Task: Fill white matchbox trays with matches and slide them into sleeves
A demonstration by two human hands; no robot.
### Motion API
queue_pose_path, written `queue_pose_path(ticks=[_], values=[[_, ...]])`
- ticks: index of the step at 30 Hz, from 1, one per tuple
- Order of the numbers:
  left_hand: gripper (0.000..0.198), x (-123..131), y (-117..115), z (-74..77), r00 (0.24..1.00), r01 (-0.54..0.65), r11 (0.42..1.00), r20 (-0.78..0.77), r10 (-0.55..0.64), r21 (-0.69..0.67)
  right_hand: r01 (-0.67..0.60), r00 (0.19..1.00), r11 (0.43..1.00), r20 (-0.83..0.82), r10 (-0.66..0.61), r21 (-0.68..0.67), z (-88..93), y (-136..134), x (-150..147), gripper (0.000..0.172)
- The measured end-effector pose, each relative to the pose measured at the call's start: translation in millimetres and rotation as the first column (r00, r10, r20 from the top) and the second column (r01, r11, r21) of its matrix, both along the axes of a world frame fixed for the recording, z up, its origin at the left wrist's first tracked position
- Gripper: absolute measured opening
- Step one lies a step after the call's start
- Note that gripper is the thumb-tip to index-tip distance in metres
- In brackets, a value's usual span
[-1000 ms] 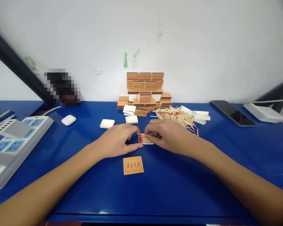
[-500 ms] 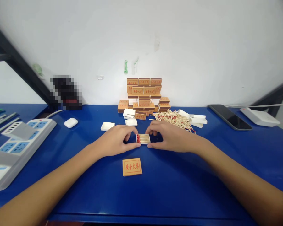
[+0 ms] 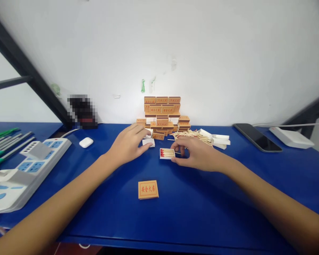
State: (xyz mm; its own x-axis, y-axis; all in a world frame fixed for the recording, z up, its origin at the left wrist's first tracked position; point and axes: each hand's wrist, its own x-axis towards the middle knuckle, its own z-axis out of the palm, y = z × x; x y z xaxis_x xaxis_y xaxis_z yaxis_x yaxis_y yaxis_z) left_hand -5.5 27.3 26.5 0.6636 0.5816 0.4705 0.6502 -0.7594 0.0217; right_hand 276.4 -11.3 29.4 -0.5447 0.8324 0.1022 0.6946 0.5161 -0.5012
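Note:
My right hand [image 3: 195, 153] pinches the right end of a small white matchbox tray [image 3: 163, 158]. Red-headed matches [image 3: 168, 153] lie side by side in it, their heads to the left. To the left, my left hand [image 3: 130, 143] has its thumb and fingers apart around an empty white tray [image 3: 149, 142] and another white piece partly hidden behind the fingers; I cannot tell whether it touches them. In front of both hands, a flat orange matchbox sleeve [image 3: 148, 189] with red characters lies on the blue table [image 3: 191, 212].
Stacked orange matchboxes [image 3: 162, 109] stand against the wall. A heap of loose matches [image 3: 190, 134] and several white trays [image 3: 220, 139] lie behind my right hand. A phone [image 3: 256, 137] and a white box [image 3: 291, 137] are rightward; a power strip [image 3: 48, 161] and white earbud case [image 3: 86, 142] leftward.
My left hand has let go of the match-filled tray and moved left and back to the empty white trays. My right hand still holds the filled tray, now slightly farther right.

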Motion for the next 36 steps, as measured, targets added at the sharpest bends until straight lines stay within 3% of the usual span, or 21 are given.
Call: queue_pose_path(ticks=[3,6,13,20,26,30,33,36], values=[[0.025,22,7,5.7,0.976,0.047,0.992,-0.215,-0.021,0.117,0.031,0.999,0.998,0.008,-0.032,0.048,-1.8,-7,8,0.018],[0.028,45,13,4.7,0.944,0.045,0.985,-0.328,0.011,0.164,0.050,0.999,0.994,0.015,-0.052,0.096,-3.9,-12,19,0.016],[0.025,66,27,-9.4,0.948,0.022,0.991,-0.319,0.022,0.136,0.030,0.998,0.987,0.046,-0.038,0.158,-1.4,-15,38,0.014],[0.040,62,33,-16.2,0.971,0.069,0.995,-0.232,-0.050,0.074,0.052,0.994,0.970,0.083,-0.074,0.237,1.1,-13,46,0.011],[0.047,47,25,-16.7,0.992,0.065,0.994,-0.103,-0.074,-0.086,0.070,0.993,0.968,0.075,-0.090,0.243,-3.5,-10,49,0.015],[0.050,38,19,-14.8,0.993,0.119,0.963,0.053,-0.109,-0.242,0.071,0.993,0.969,0.072,-0.090,0.239,-5.2,-8,49,0.017],[0.055,30,18,-13.2,0.991,0.115,0.973,0.088,-0.099,-0.201,0.080,0.992,0.969,0.080,-0.101,0.235,-5.4,-8,49,0.019],[0.048,23,20,-11.7,0.998,0.061,0.991,0.002,-0.062,-0.117,0.083,0.992,0.969,0.077,-0.104,0.235,-6.8,-8,48,0.021]])
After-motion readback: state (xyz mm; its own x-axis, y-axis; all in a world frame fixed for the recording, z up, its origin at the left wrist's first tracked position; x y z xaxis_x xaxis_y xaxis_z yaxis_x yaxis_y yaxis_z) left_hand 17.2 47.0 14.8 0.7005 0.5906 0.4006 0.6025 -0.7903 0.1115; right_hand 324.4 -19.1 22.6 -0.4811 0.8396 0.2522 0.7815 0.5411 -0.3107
